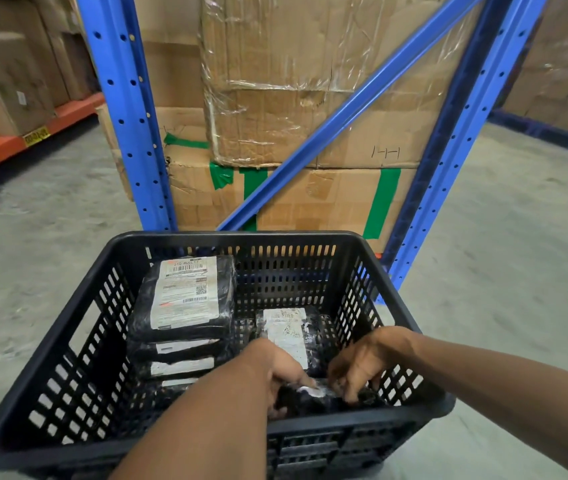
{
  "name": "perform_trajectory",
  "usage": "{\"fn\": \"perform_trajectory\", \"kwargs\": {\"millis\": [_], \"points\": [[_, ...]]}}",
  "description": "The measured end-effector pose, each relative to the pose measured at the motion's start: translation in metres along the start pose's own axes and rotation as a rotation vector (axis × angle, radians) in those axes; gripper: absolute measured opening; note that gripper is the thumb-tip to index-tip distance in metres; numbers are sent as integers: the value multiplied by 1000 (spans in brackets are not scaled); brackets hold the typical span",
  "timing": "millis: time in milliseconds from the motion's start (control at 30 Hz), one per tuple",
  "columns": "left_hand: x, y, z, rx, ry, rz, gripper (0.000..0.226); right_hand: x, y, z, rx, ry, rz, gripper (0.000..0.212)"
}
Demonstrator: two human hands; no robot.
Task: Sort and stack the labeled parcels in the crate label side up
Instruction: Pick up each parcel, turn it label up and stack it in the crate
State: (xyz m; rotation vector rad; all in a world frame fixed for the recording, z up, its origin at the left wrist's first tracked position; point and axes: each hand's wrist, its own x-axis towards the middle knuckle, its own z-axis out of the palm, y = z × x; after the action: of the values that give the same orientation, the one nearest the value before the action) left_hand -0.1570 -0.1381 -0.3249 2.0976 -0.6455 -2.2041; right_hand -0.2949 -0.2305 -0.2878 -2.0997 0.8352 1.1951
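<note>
Item one: my left hand [275,372] and right hand [365,365], fingers of both pinched on a small black parcel [313,398] at the crate's near right corner. Item two: a labelled parcel [289,336] lying just behind it. Item three: a stack of parcels [185,306], left side, top label up. Item four: the black crate [68,344] on the concrete floor [500,271], before a blue rack [126,109].
</note>
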Motion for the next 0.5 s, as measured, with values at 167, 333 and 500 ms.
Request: {"fn": "perform_trajectory", "kwargs": {"millis": [167,333,500], "points": [[-22,12,-10,-194,-95,52,37,-11,-2,-1,99,96,-108,73],[-43,16,-27,-244,62,100,55,-20,1,-14,320,295,-226,57],[-48,22,-44,-395,494,235,61,-21,4,-30,787,574,-224,56]]}}
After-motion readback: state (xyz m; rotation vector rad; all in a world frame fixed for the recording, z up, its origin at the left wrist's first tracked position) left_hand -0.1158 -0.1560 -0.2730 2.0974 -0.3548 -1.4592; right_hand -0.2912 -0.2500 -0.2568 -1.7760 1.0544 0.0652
